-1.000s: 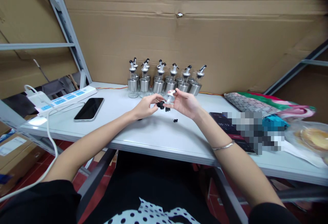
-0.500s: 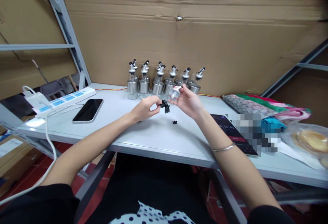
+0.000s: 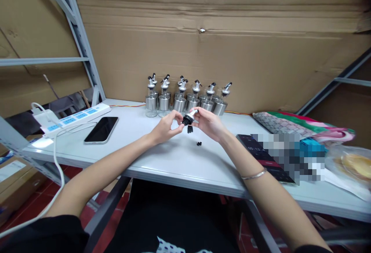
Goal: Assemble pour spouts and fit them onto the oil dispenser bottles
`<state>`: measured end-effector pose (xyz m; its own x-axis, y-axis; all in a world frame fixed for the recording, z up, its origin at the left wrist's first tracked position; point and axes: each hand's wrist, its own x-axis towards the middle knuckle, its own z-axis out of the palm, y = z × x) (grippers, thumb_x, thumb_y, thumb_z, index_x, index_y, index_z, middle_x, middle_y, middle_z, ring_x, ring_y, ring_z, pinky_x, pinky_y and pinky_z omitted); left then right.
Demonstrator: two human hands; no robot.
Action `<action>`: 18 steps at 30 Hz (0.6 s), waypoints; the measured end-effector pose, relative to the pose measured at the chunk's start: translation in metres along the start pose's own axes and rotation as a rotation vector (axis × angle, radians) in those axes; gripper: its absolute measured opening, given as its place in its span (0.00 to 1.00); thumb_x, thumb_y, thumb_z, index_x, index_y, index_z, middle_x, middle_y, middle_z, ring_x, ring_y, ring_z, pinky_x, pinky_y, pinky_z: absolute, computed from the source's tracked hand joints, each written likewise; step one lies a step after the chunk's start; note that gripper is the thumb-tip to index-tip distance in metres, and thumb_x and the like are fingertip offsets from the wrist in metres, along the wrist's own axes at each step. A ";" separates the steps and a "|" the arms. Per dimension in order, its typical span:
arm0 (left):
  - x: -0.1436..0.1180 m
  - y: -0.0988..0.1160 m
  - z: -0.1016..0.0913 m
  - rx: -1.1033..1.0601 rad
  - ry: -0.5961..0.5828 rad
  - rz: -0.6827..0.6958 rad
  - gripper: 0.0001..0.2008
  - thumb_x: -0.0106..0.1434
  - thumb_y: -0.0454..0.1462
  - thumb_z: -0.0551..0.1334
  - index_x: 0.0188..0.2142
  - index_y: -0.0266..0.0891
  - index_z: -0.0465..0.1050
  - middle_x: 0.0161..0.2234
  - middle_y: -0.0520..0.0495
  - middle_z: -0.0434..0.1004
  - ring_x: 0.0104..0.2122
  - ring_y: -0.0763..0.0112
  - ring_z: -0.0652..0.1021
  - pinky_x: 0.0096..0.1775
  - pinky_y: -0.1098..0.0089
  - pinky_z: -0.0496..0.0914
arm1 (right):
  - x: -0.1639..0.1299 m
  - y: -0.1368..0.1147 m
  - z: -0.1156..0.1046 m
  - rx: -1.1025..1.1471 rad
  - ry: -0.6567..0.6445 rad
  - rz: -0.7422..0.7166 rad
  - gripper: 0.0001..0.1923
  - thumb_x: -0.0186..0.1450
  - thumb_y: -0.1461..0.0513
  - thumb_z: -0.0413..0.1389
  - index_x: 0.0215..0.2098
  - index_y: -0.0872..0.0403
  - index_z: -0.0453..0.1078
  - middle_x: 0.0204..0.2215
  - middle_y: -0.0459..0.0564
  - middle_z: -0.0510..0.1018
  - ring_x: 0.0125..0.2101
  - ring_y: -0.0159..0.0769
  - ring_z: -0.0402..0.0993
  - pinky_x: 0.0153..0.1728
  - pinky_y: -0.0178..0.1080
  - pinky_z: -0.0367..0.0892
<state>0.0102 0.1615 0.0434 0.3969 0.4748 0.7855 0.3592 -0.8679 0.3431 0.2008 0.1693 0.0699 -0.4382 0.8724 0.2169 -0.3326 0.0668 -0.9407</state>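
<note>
Pourer (image 3: 189, 119), gripped by left hand (image 3: 164, 128) and right hand (image 3: 211, 124), seems joined; bottles (image 3: 179, 103) behind it are topped, black pieces (image 3: 199, 143) before it loose.

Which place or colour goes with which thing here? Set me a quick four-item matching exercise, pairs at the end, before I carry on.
1. Pourer top
2. Power strip
3. Bottles
4. Bangle

A. White and blue
B. Worn on the right forearm
C. Held between left hand and right hand
D. Standing grouped at the back

Pairs: 1-C, 2-A, 3-D, 4-B
</note>
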 end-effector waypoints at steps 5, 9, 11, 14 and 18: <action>0.001 -0.002 0.001 -0.006 -0.073 0.093 0.23 0.57 0.31 0.54 0.53 0.39 0.58 0.46 0.43 0.69 0.42 0.69 0.73 0.44 0.68 0.69 | -0.002 0.001 0.002 0.034 -0.020 0.018 0.08 0.59 0.56 0.58 0.33 0.52 0.72 0.31 0.46 0.74 0.35 0.32 0.70 0.38 0.38 0.67; 0.001 -0.005 0.001 -0.015 -0.092 0.106 0.25 0.55 0.29 0.53 0.53 0.40 0.59 0.45 0.44 0.70 0.42 0.68 0.73 0.44 0.67 0.68 | -0.004 0.000 0.003 0.052 -0.044 0.055 0.08 0.58 0.57 0.58 0.33 0.53 0.72 0.32 0.47 0.76 0.37 0.32 0.71 0.40 0.39 0.67; 0.000 -0.007 0.001 -0.020 -0.070 0.113 0.25 0.53 0.29 0.53 0.52 0.39 0.60 0.43 0.44 0.70 0.40 0.68 0.72 0.44 0.68 0.69 | -0.004 0.000 0.003 0.069 -0.058 0.067 0.09 0.58 0.57 0.59 0.34 0.53 0.72 0.33 0.47 0.76 0.38 0.32 0.71 0.41 0.39 0.67; -0.001 -0.007 0.002 -0.032 -0.054 0.124 0.25 0.53 0.29 0.54 0.51 0.40 0.60 0.41 0.46 0.70 0.39 0.69 0.72 0.43 0.68 0.68 | -0.004 -0.001 0.002 0.099 -0.075 0.087 0.10 0.56 0.58 0.61 0.34 0.55 0.73 0.33 0.47 0.77 0.37 0.32 0.72 0.41 0.38 0.67; -0.001 -0.005 0.003 -0.041 -0.028 0.142 0.24 0.54 0.29 0.53 0.52 0.40 0.60 0.40 0.46 0.69 0.38 0.70 0.71 0.42 0.69 0.68 | -0.004 -0.002 0.002 0.129 -0.074 0.102 0.12 0.54 0.58 0.62 0.35 0.56 0.73 0.33 0.49 0.78 0.36 0.32 0.73 0.40 0.36 0.68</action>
<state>0.0102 0.1663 0.0398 0.4648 0.3504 0.8132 0.2637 -0.9315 0.2507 0.2017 0.1646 0.0710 -0.5336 0.8331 0.1455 -0.3860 -0.0868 -0.9184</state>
